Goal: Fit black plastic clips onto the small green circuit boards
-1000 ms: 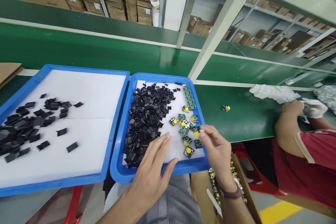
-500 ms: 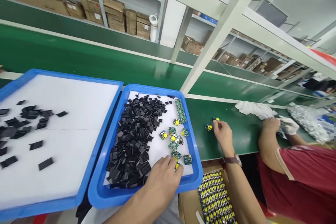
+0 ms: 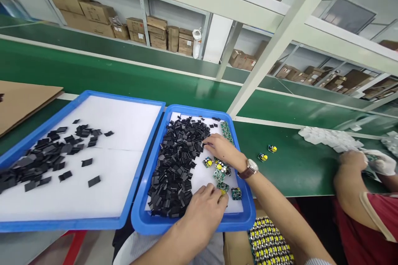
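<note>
My left hand [image 3: 203, 213] rests at the front of the small blue tray [image 3: 141, 219], its fingers pinched on a small green circuit board with a yellow part [image 3: 223, 191]. My right hand [image 3: 221, 149], with a watch on the wrist, reaches into the same tray, and its fingertips touch the edge of the heap of black plastic pieces [image 3: 178, 161]. What those fingers hold, if anything, is hidden. Several more green boards [image 3: 219, 169] lie on the tray's white liner between my hands.
A larger blue tray [image 3: 77, 221] with scattered black pieces sits to the left. Two small boards [image 3: 267, 153] lie on the green belt. A carton of boards [image 3: 269, 246] stands below. A person in red works at the right beside white parts [image 3: 329, 138].
My right hand left the two boards on the green belt and came back into the small tray to the black heap. My left hand stayed at the tray's front.
</note>
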The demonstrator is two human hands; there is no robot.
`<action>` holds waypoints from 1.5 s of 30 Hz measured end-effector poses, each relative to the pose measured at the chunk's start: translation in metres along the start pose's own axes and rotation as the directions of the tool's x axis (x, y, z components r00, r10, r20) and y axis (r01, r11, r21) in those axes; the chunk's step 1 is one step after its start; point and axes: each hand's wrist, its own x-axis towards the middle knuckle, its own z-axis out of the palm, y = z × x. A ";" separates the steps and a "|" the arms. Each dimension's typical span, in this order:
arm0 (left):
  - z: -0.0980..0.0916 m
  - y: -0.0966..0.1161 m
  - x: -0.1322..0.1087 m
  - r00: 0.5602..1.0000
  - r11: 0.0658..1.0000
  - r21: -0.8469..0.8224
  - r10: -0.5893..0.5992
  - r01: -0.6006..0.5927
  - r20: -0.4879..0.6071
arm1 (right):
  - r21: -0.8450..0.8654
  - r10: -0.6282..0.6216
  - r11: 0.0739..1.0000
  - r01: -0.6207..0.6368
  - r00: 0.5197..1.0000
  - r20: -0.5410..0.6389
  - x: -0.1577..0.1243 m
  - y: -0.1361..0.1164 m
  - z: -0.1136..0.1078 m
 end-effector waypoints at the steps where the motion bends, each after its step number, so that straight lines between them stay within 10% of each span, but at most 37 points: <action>1: 0.002 -0.001 0.001 1.000 1.000 -0.012 0.012 -0.012 -0.003 | 0.000 0.001 1.000 -0.001 1.000 0.008 0.005 0.001 0.003; 5: -0.008 -0.005 -0.011 0.999 0.995 -0.101 -0.001 -0.003 -0.041 | 0.034 0.020 0.999 -0.019 1.000 -0.016 0.004 -0.002 0.000; 8: -0.026 -0.014 -0.030 0.968 0.874 -0.473 -0.202 0.111 -0.146 | 0.094 0.048 0.995 -0.040 0.995 -0.086 -0.016 -0.017 -0.015; 12: -0.044 -0.027 -0.045 0.861 0.284 -0.947 -0.509 0.151 -0.015 | 0.223 0.047 0.975 -0.001 0.978 -0.203 -0.062 -0.051 -0.029; 15: -0.051 -0.031 -0.046 0.829 -0.190 -0.977 -0.529 0.092 0.181 | 0.348 0.089 0.937 0.015 0.955 -0.283 -0.097 -0.076 -0.025; 19: -0.057 -0.031 -0.047 0.824 -0.450 -0.892 -0.489 0.042 0.286 | 0.487 0.232 0.873 -0.034 0.907 -0.352 -0.125 -0.097 -0.010; 24: -0.056 -0.031 -0.052 0.834 -0.450 -0.890 -0.459 0.079 0.306 | 0.575 0.255 0.818 0.014 0.887 -0.384 -0.134 -0.112 -0.001; 30: -0.051 -0.029 -0.060 0.801 -0.204 -0.969 -0.553 0.138 0.230 | 0.666 0.264 0.745 0.040 0.900 -0.348 -0.138 -0.121 0.008; 37: -0.053 -0.023 -0.063 0.862 -0.085 -0.991 -0.491 0.100 0.129 | 0.704 0.294 0.710 0.019 0.900 -0.322 -0.143 -0.125 0.020; 45: -0.048 -0.028 -0.065 0.879 -0.183 -0.973 -0.430 0.139 0.207 | 0.704 0.357 0.710 -0.019 0.872 -0.336 -0.146 -0.128 0.025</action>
